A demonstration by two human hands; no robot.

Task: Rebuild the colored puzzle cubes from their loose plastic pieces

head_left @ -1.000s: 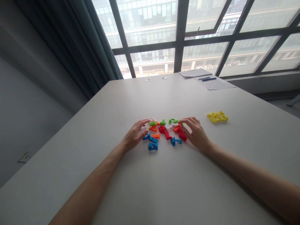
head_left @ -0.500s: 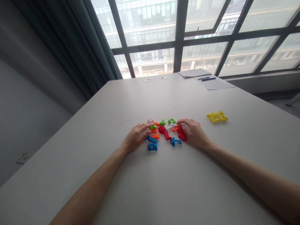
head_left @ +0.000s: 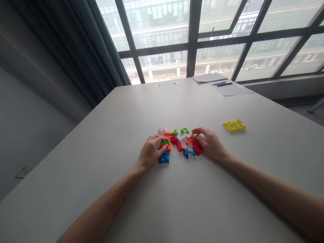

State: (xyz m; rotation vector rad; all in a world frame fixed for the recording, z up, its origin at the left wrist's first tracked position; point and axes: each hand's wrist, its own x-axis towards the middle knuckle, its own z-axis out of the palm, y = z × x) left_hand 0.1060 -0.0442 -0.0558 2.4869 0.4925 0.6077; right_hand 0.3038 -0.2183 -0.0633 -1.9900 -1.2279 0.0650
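Several small coloured plastic puzzle pieces lie in a loose cluster on the white table. On its left side, my left hand has thumb and fingers closed about a green piece, with an orange piece just beneath. A blue piece sits below that hand. My right hand rests at the cluster's right side, thumb and forefinger apart, beside red pieces and an orange piece. Between the hands are a red piece, a blue piece and a round green piece.
Yellow pieces lie together to the right, away from the cluster. At the table's far end are paper sheets and a pen. A large window and a dark curtain stand beyond the table.
My left hand has moved a little right and towards me, and the green piece at its fingertips has shifted nearer. Red pieces by my right hand have shifted slightly; that hand has barely moved.
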